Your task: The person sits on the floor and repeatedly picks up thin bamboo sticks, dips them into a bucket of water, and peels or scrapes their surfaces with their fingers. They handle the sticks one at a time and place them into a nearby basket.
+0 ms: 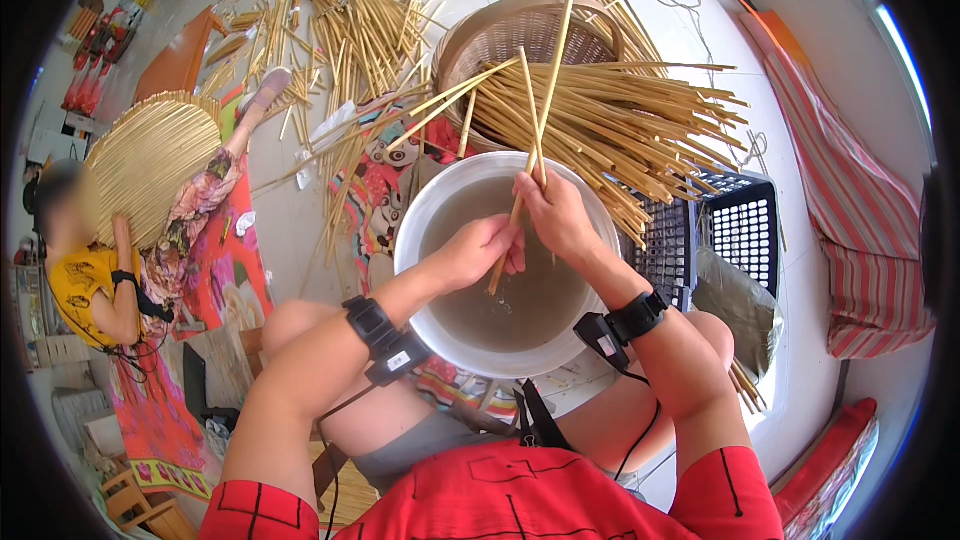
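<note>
I had both hands over the white basin [412, 230], which sat on the floor between my knees and held murky water. My left hand [478, 250] was curled closed around the lower part of a bamboo strip [516, 208], low over the water near the middle of the basin, and the strip's lower end dipped toward the surface. My right hand [557, 217] was closed at the far rim of the basin, pinching two long strips that crossed just above its fingers; the longer bamboo stick [560, 25] ran up and away past the top of the view. Each wrist carried a black strap with a small device and a cable.

Just beyond the basin lay a thick bundle of bamboo strips [620, 115], fanned out to the right across the mouth of a woven basket [500, 32]. More loose strips [355, 30] were scattered on the tiled floor to the far left of the basket. To my right a black plastic crate [745, 225] stood beside the basin, touching the bundle's ends, and a red striped cloth [855, 220] lay well beyond it.

On my left another person sat on a bright patterned mat [225, 260], with a round woven bamboo tray [150, 165] propped against them.
</note>
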`<state>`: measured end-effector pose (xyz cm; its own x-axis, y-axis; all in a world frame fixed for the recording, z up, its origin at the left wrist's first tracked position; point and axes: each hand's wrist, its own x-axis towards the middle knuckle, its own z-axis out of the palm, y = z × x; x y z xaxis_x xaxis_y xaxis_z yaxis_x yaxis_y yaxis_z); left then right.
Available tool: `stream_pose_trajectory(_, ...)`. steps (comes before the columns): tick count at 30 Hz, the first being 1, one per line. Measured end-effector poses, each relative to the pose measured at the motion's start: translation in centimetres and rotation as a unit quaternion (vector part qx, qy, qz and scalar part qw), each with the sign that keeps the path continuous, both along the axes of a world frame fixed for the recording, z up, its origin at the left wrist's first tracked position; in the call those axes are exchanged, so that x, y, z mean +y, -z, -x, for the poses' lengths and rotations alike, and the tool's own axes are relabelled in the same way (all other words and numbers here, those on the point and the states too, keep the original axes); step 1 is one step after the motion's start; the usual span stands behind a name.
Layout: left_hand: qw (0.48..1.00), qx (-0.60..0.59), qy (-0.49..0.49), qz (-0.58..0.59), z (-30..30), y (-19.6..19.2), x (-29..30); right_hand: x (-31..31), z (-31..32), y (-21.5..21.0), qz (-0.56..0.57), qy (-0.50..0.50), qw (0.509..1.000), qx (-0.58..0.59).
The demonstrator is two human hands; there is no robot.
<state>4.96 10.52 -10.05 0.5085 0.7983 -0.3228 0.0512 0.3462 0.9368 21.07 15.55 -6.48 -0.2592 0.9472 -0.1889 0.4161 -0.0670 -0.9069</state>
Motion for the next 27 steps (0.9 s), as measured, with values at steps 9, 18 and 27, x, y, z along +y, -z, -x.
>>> stream_pose_trajectory(9,0.997,-0.067,-0.023,0.005,-0.6,-3.4,-1.3,0.9,-0.7,-1.2,0.014,0.037,0.998,0.042)
stream_pose_trajectory(18,0.986,-0.052,-0.062,0.147,0.7,-3.3,-0.8,-0.1,0.0,-1.4,0.024,0.019,0.993,0.116)
stream_pose_trajectory(27,0.983,-0.151,-0.046,0.092,-0.1,-4.8,-0.8,1.3,-1.5,-1.8,0.073,0.023,0.991,0.11)
